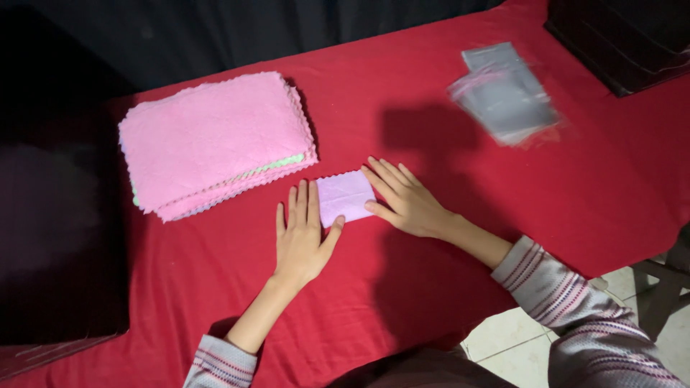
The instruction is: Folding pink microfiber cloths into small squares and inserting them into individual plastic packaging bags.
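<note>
Both hands, left hand point(300, 236) and right hand point(404, 199), lie open and flat, flanking and touching the small folded lilac cloth point(345, 195).

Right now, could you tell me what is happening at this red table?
A person presses both bare hands on a small folded lilac cloth lying on the red tablecloth. The left hand lies flat at its left edge, thumb on the cloth; the right hand holds its right edge. A stack of pink scalloped-edge cloths, with a green one showing among them, sits to the left. A pile of clear plastic bags lies farther back on the right.
</note>
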